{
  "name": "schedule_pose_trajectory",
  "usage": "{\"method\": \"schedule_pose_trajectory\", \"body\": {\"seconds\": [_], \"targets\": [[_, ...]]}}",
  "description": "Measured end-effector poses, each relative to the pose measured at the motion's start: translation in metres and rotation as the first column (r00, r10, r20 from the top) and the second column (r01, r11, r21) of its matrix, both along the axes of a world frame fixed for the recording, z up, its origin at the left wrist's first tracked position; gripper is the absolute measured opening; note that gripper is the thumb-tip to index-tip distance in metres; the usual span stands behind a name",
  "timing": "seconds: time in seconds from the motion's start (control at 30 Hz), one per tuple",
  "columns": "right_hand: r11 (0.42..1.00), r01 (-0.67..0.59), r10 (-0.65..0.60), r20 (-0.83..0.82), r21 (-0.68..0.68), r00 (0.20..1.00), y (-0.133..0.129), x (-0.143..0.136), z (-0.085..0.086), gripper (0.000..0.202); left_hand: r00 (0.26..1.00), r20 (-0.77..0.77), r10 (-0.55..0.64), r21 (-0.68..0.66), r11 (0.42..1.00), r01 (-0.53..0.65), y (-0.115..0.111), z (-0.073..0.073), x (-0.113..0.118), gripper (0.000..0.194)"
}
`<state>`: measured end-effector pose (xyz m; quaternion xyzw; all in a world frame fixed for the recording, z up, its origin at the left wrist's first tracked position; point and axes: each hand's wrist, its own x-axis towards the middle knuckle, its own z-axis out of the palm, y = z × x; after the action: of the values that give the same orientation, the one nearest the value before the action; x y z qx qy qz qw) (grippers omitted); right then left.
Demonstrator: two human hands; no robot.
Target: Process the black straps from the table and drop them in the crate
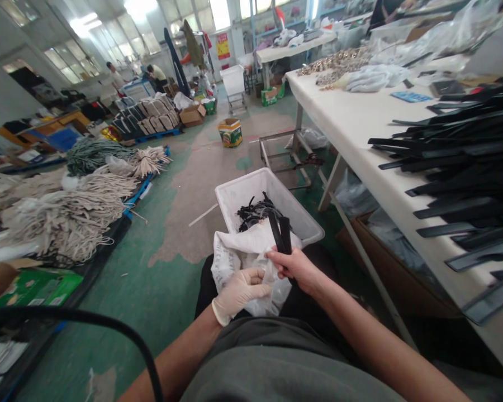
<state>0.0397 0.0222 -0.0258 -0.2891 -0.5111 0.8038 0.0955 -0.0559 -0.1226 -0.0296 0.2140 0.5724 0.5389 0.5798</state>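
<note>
My right hand (292,264), bare, is closed around a couple of flat black strips (281,234), whose ends point up and away from me. My left hand (242,291) wears a pale thin glove. Its fingers are loosely curled with the thumb apart from them, beside a clear plastic bag (272,296) in my lap; I see nothing gripped in it. A white sack (228,254) with printing lies over my knees. Just beyond stands a white plastic bin (304,220) with a tangle of black pieces (257,212) inside.
On the right, a long white table (331,120) carries a heap of black strips (456,162), white gloves (373,78) and metal parts. Bundles of beige cords (75,218) lie on a pallet at left. A black cable (109,322) arcs across the lower left. Other people work far back.
</note>
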Motion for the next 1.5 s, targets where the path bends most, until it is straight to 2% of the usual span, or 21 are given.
{"method": "schedule_pose_trajectory", "body": {"seconds": [0.13, 0.23, 0.33, 0.4, 0.47, 0.5, 0.57, 0.6, 0.67, 0.7, 0.73, 0.77, 0.8, 0.83, 0.9, 0.97, 1.03, 1.1, 1.13, 1.2, 1.5], "targets": [[0.990, -0.026, 0.022, 0.030, 0.136, 0.999, -0.003, -0.004, -0.003, 0.029, 0.998, 0.002, -0.065, -0.159, 0.985, 0.065, -0.008, -0.009, 0.007, 0.035], [0.993, -0.063, 0.063, 0.000, 0.097, 0.998, -0.003, 0.000, -0.008, 0.035, 0.995, 0.048, -0.082, -0.204, 0.975, 0.091, -0.013, -0.017, 0.011, 0.036], [0.994, -0.108, 0.108, -0.006, 0.027, 0.994, -0.004, 0.009, -0.018, 0.042, 0.994, 0.102, 0.030, -0.181, 0.983, -0.011, -0.014, -0.019, -0.003, 0.041], [0.989, -0.149, 0.149, 0.025, -0.010, 0.989, -0.008, 0.017, -0.026, 0.041, 0.977, 0.112, 0.182, -0.106, 0.980, -0.170, -0.009, -0.008, -0.029, 0.041], [0.980, -0.191, 0.193, 0.044, -0.047, 0.980, -0.012, 0.023, -0.031, 0.039, 0.918, 0.125, 0.375, 0.037, 0.923, -0.382, 0.002, 0.022, -0.065, 0.035], [0.975, -0.216, 0.219, 0.038, -0.059, 0.975, -0.015, 0.026, -0.032, 0.038, 0.862, 0.142, 0.487, 0.129, 0.854, -0.503, 0.008, 0.044, -0.084, 0.032], [0.963, -0.261, 0.262, 0.004, -0.068, 0.965, -0.018, 0.029, -0.031, 0.040, 0.773, 0.157, 0.614, 0.287, 0.721, -0.631, 0.020, 0.098, -0.116, 0.024], [0.959, -0.276, 0.276, -0.013, -0.064, 0.961, -0.019, 0.030, -0.029, 0.042, 0.741, 0.181, 0.646, 0.401, 0.640, -0.656, 0.025, 0.127, -0.126, 0.025], [0.956, -0.290, 0.289, -0.028, -0.050, 0.957, -0.020, 0.031, -0.023, 0.044, 0.738, 0.212, 0.641, 0.637, 0.482, -0.602, 0.032, 0.175, -0.135, 0.035], [0.955, -0.294, 0.293, -0.029, -0.041, 0.956, -0.021, 0.032, -0.020, 0.045, 0.750, 0.207, 0.628, 0.721, 0.421, -0.551, 0.034, 0.190, -0.134, 0.037], [0.955, -0.295, 0.294, -0.033, -0.032, 0.955, -0.021, 0.033, -0.017, 0.047, 0.767, 0.197, 0.610, 0.771, 0.387, -0.506, 0.036, 0.197, -0.130, 0.036], [0.954, -0.299, 0.297, -0.045, -0.029, 0.954, -0.021, 0.034, -0.014, 0.049, 0.783, 0.190, 0.592, 0.785, 0.388, -0.483, 0.038, 0.195, -0.123, 0.031], [0.952, -0.304, 0.302, -0.065, -0.035, 0.951, -0.022, 0.036, -0.012, 0.053, 0.794, 0.195, 0.576, 0.763, 0.420, -0.492, 0.040, 0.185, -0.115, 0.024], [0.950, -0.308, 0.303, -0.087, -0.047, 0.949, -0.023, 0.038, -0.011, 0.057, 0.798, 0.221, 0.560, 0.698, 0.481, -0.531, 0.042, 0.166, -0.105, 0.018], [0.951, -0.302, 0.295, -0.103, -0.067, 0.950, -0.026, 0.043, -0.011, 0.060, 0.766, 0.326, 0.554, 0.431, 0.634, -0.642, 0.044, 0.112, -0.085, 0.013], [0.958, -0.285, 0.283, -0.048, -0.040, 0.958, -0.029, 0.049, -0.014, 0.057, 0.683, 0.463, 0.565, 0.082, 0.740, -0.668, 0.041, 0.053, -0.065, 0.011], [0.959, -0.282, 0.280, 0.050, 0.039, 0.959, -0.033, 0.054, -0.018, 0.053, 0.595, 0.537, 0.598, -0.121, 0.752, -0.648, 0.033, 0.005, -0.046, 0.009], [0.946, -0.299, 0.281, 0.140, 0.126, 0.949, -0.037, 0.057, -0.022, 0.052, 0.539, 0.569, 0.621, -0.215, 0.745, -0.631, 0.021, -0.023, -0.030, 0.009], [0.936, -0.313, 0.286, 0.175, 0.159, 0.942, -0.039, 0.058, -0.024, 0.052, 0.524, 0.576, 0.628, -0.239, 0.742, -0.626, 0.016, -0.031, -0.025, 0.010], [0.919, -0.343, 0.297, 0.226, 0.196, 0.928, -0.041, 0.058, -0.025, 0.052, 0.510, 0.577, 0.638, -0.268, 0.738, -0.619, 0.009, -0.036, -0.017, 0.011], [0.874, -0.427, 0.360, 0.284, 0.230, 0.889, -0.043, 0.054, -0.034, 0.043, 0.531, 0.584, 0.613, -0.209, 0.746, -0.632, 0.007, -0.034, -0.007, 0.010]]}}
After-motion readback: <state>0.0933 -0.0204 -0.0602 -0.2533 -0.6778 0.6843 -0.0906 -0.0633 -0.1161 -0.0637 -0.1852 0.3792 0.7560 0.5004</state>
